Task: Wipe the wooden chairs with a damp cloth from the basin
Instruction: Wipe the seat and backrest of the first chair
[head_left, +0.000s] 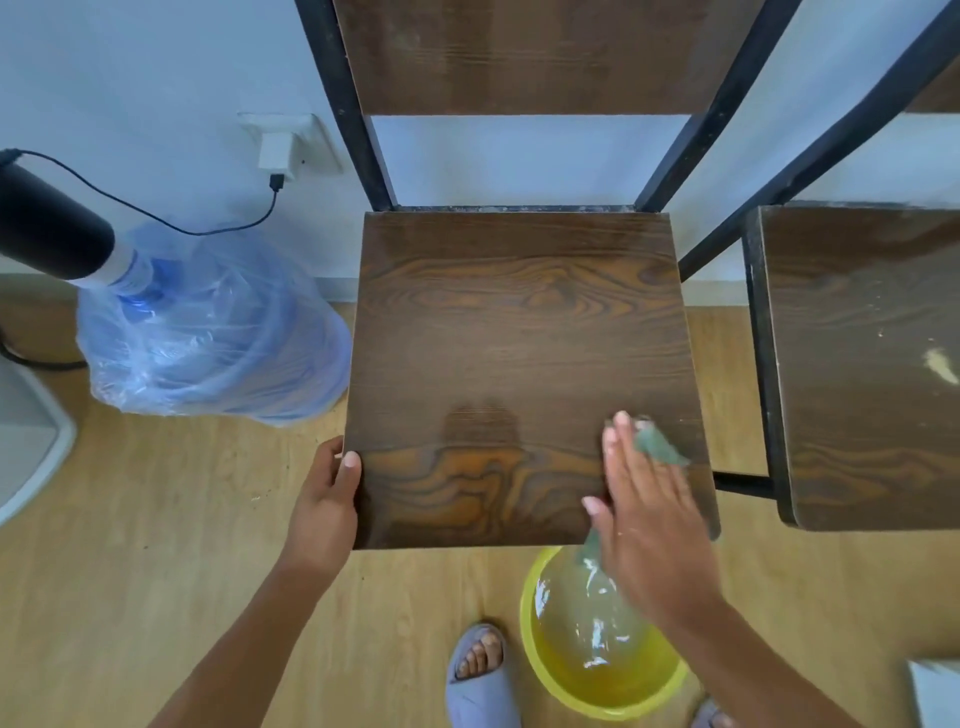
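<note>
Landmark: chair (519, 364), dark wood seat on a black metal frame, centre of view, its back toward the wall.

Far left of the chair: a black cylinder (52, 239) fitted on the neck of a water jug (208, 332). The jug is wrapped in clear plastic and stands on the floor just beside the seat's left edge. A black cable (156, 215) runs from the cylinder to a white charger (278, 153) in the wall socket, left of the chair's back post.

Left hand (324, 499): clamped on the seat's front-left corner, thumb on top, fingers under the edge and hidden.

Right hand (641, 514): flat, fingers spread, pressing a greenish cloth (660, 447) onto the front-right part of the seat. Cloth shows past the fingertips, and a strip hangs off the front edge. Hand blurred.

Below the seat's front-right corner: yellow basin (535, 649) on the floor, holding water. A foot in a grey slipper (475, 675) stands just left of the basin.

Right of the chair: second chair (857, 364), same build, its seat marked with pale specks and one pale smear.
</note>
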